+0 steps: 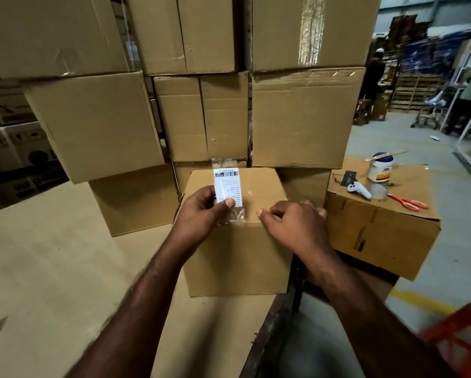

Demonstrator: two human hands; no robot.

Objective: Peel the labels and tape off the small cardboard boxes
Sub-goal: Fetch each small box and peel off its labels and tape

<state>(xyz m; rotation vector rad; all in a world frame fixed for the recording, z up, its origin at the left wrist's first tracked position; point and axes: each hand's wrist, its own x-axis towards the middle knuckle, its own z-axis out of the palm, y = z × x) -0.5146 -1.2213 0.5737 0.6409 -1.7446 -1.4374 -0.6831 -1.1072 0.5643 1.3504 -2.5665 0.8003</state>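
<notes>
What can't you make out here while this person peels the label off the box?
Head view only:
Print on the label: too small to read.
Label's lower edge: covered by the left hand pinching it.
Whether the right hand grips the clear tape: its curled fingers hide that.
Orange thing at bottom right: blurred, cut by the edge.
Far side of the box: turned away.

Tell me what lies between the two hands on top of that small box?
In the head view, a crinkled strip of clear tape hanging from the label the left hand pinches, then bare cardboard of the box up to the right hand.
</notes>
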